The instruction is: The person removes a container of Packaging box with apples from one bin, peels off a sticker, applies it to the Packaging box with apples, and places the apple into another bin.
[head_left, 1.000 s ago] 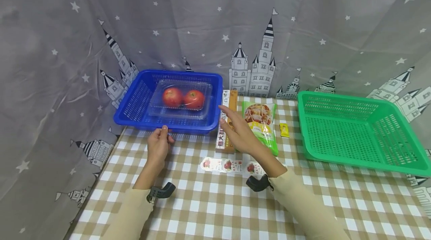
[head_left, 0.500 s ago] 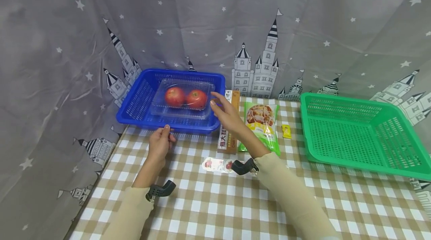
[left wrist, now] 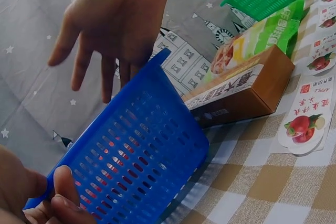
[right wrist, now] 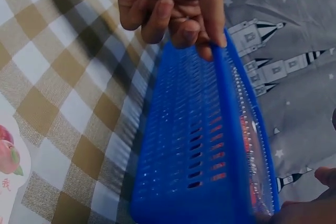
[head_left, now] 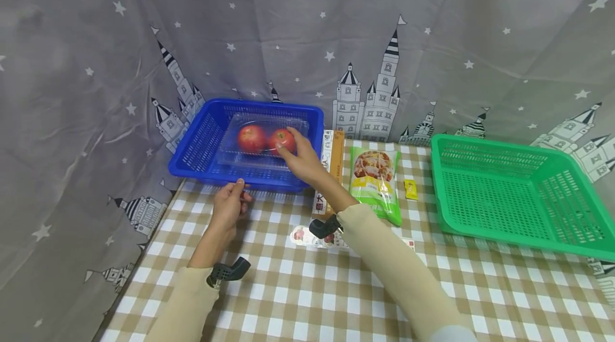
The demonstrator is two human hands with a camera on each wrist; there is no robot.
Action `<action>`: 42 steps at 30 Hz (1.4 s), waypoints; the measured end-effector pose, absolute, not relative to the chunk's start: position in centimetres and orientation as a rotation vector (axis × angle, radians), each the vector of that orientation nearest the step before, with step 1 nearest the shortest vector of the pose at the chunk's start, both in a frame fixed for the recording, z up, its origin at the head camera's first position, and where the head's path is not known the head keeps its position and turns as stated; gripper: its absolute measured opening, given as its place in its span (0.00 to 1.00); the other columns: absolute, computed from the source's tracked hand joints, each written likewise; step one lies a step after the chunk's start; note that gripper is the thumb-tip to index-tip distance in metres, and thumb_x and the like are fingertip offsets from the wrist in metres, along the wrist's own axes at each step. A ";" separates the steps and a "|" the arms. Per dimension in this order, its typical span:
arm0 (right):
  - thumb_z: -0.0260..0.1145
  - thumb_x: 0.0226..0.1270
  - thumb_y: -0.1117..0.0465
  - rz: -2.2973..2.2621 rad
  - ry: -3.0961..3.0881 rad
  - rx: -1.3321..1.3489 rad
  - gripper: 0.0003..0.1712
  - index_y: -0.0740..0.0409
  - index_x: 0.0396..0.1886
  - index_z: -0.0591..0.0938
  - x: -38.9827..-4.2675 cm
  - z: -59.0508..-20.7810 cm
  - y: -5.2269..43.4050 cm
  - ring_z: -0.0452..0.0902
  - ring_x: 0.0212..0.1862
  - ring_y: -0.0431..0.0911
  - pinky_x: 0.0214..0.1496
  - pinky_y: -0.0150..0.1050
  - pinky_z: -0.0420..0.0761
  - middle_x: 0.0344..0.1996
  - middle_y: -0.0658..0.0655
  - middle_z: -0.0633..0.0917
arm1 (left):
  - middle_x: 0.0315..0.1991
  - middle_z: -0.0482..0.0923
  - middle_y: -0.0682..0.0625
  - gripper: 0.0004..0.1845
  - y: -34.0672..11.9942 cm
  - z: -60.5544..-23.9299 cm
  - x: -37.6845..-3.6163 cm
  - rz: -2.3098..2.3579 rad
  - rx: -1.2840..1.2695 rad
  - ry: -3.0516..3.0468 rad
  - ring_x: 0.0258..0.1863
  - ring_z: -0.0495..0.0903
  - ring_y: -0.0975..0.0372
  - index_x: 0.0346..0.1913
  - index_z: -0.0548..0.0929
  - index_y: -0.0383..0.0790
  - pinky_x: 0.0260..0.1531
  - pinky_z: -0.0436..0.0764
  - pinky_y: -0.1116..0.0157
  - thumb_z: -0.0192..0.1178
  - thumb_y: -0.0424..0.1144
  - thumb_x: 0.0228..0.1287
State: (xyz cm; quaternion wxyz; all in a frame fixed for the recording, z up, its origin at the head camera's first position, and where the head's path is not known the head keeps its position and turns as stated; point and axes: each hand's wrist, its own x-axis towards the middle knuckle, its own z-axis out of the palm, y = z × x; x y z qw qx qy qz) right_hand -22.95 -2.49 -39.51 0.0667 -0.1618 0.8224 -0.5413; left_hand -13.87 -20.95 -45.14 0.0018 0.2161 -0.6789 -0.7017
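Nearest me, the checked cloth (head_left: 283, 304) covers the bench below my wrists, and a strip of apple stickers (head_left: 299, 236) lies partly hidden under my right wrist camera (head_left: 323, 227). Just beyond, my left hand (head_left: 227, 207) pinches the near rim of the blue basket (head_left: 197, 154), thumb on top and fingers curled beneath. In front of and between my hands, inside that basket, sits a clear plastic box (head_left: 240, 160) with two red apples (head_left: 251, 139) in it. My right hand (head_left: 305, 161) hangs over the box's right end, thumb and fingers parted with nothing gripped between them; I can't tell whether the fingertips touch the plastic. As I judge it, the steadying hold on the basket is done, while any hold by the right on the box is not yet made, since the box lies within the basket walls. Under and beside my right forearm, a pasta box (head_left: 336, 152) stands just right of the blue basket, then a green food bag (head_left: 375, 171) and a little yellow sweet (head_left: 410, 189), all outside both baskets. Well to the right of my hands is the green basket (head_left: 439, 192); behind everything hangs a grey castle curtain (head_left: 288, 6).
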 end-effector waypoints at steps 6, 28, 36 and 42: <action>0.57 0.74 0.50 -1.561 2.565 -0.448 0.39 0.59 0.77 0.56 -23.6 -40.3 -3.5 0.58 0.70 0.60 0.69 0.53 0.61 0.69 0.71 0.60 | 0.21 0.73 0.57 0.19 -21.0 -45.2 -13.8 -2.223 0.683 -2.112 0.14 0.65 0.70 0.47 0.74 0.31 0.15 0.64 0.74 0.47 0.48 0.78; 0.59 0.72 0.51 -1.509 2.518 0.065 0.40 0.50 0.79 0.54 -25.0 -41.5 -6.1 0.47 0.75 0.62 0.71 0.58 0.53 0.71 0.62 0.66 | 0.21 0.73 0.55 0.16 -21.1 -45.2 -13.7 -2.247 0.664 -2.088 0.14 0.64 0.68 0.43 0.75 0.37 0.14 0.63 0.73 0.47 0.48 0.78; 0.60 0.70 0.60 -1.505 2.546 0.035 0.39 0.52 0.78 0.57 -25.2 -41.7 -6.0 0.56 0.71 0.60 0.70 0.52 0.58 0.68 0.62 0.70 | 0.21 0.72 0.55 0.16 -20.9 -45.3 -13.7 -2.238 0.655 -2.080 0.14 0.64 0.69 0.41 0.75 0.36 0.14 0.63 0.74 0.48 0.47 0.78; 0.59 0.63 0.70 -1.595 2.516 0.081 0.40 0.53 0.76 0.63 -25.3 -41.7 -5.9 0.56 0.71 0.60 0.71 0.51 0.57 0.67 0.63 0.70 | 0.22 0.73 0.55 0.16 -20.9 -45.1 -13.6 -2.244 0.652 -2.091 0.14 0.64 0.69 0.43 0.75 0.37 0.15 0.64 0.74 0.48 0.48 0.78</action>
